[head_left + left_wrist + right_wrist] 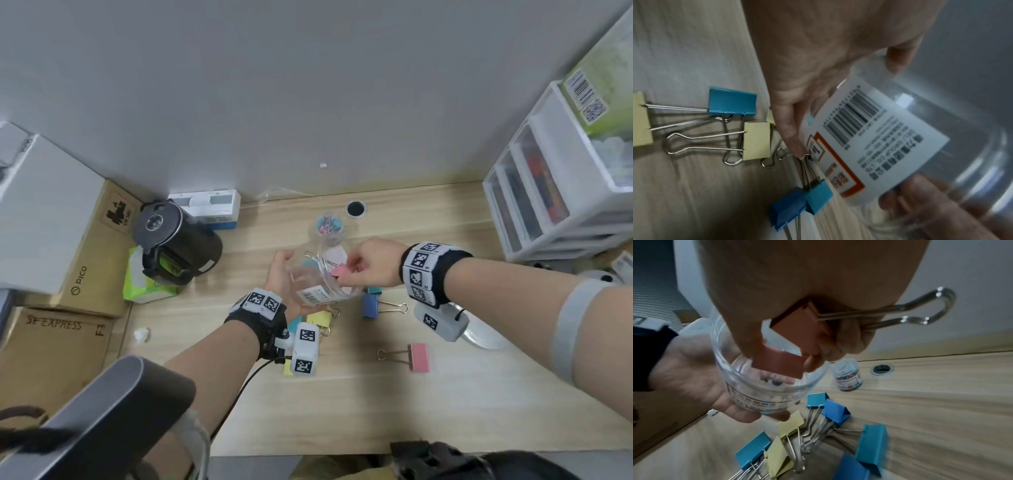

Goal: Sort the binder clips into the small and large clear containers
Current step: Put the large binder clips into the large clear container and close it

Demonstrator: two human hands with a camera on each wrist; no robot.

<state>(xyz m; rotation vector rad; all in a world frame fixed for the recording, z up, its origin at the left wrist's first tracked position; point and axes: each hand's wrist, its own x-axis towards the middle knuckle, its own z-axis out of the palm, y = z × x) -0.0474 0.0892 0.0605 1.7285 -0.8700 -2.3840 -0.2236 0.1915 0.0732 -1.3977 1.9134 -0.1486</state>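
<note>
My left hand (284, 274) grips the large clear container (318, 277), tilted above the wooden table with its mouth toward my right hand (370, 263). The right hand pinches a large pink binder clip (801, 324) at the container's mouth (766, 386). A second pink clip body (779, 363) shows just below it over the opening. The barcode label (869, 129) faces the left wrist camera. The small container (329, 222), holding small coloured clips, stands behind. Loose large clips lie under the hands: blue (370, 305), yellow (318, 318), pink (419, 358).
A black kettle (178, 240) and cardboard boxes (85, 246) stand at the left. At the right is a white drawer unit (548, 192). A cable hole (355, 208) sits near the back wall. A chair armrest (113, 411) is at the lower left.
</note>
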